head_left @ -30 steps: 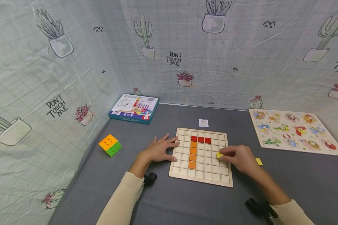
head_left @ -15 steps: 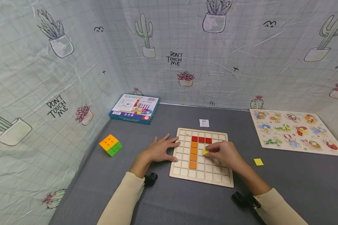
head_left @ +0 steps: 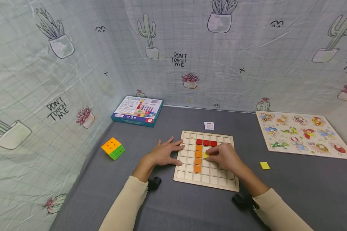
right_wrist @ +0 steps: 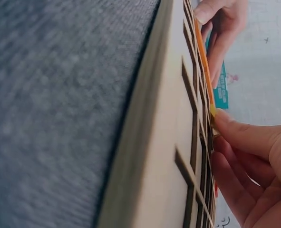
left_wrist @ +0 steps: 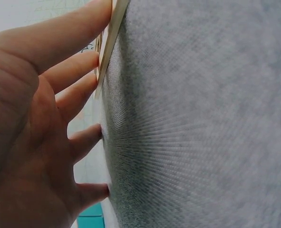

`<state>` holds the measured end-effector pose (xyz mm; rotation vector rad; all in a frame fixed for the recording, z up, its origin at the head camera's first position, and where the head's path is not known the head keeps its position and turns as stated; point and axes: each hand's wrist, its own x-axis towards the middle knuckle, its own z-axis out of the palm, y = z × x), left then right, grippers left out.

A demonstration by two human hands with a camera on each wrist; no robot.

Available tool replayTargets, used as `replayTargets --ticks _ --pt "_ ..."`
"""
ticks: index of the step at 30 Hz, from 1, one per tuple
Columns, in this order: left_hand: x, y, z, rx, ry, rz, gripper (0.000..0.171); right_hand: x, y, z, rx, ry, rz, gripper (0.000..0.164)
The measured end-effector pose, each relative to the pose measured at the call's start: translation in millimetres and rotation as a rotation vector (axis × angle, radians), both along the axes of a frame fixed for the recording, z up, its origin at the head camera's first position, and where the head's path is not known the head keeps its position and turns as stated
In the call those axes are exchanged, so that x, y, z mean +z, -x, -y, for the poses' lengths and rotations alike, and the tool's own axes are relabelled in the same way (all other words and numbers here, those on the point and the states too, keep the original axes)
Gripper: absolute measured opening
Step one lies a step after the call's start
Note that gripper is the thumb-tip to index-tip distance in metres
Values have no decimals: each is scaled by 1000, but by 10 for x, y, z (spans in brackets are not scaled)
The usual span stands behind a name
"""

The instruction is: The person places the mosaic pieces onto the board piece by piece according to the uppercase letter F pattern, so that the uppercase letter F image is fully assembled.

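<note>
A wooden grid board (head_left: 189,176) lies flat on the grey cloth. Three red tiles (head_left: 206,142) form a row near its far side, and a column of several orange tiles (head_left: 198,161) runs down from the row's left end. My right hand (head_left: 226,156) pinches a yellow square tile (head_left: 205,155) at a cell just right of the orange column. In the right wrist view, thumb and fingertips hold the yellow tile (right_wrist: 213,111) low at the board's surface. My left hand (head_left: 164,154) lies with fingers spread, thumb and fingertips touching the board's left edge.
A second yellow tile (head_left: 264,165) lies on the cloth right of the board. Beyond the board is a small printed card (head_left: 209,125). A puzzle cube (head_left: 113,149) and a boxed game (head_left: 137,111) stand to the left. An insect puzzle board (head_left: 305,135) lies at the right.
My right hand has carried the yellow tile leftward across the board, from its right side to beside the orange column. The left hand has stayed in place.
</note>
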<state>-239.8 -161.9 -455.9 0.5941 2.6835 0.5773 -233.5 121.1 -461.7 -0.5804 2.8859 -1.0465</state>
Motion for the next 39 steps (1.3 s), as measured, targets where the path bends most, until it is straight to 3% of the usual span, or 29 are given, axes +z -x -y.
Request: replayTargets --ticks 13,39 --pt "-2 7 8 5 -7 6 78 -26 -16 51 -36 -1 22 25" --pt "-23 6 9 4 9 -6 77 -14 -57 54 -20 -11 -14 19"
